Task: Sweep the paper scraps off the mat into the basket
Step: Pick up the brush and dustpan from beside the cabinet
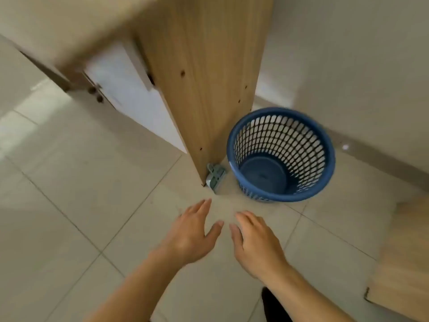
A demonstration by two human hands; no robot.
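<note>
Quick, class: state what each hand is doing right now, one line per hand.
Left hand: open, fingers spread, holding nothing.
Right hand: open, fingers extended, holding nothing.

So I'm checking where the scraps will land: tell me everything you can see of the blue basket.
The blue basket looks like plastic: round, with a solid rim, lattice walls of small oval holes and a solid floor. It stands upright on the tiled floor, empty, beside the wooden panel, a grey-green clip near its base. Neither hand touches it.

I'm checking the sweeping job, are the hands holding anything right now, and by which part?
Nothing is held. The left hand and right hand are open and empty above the floor, short of the blue basket.
</note>
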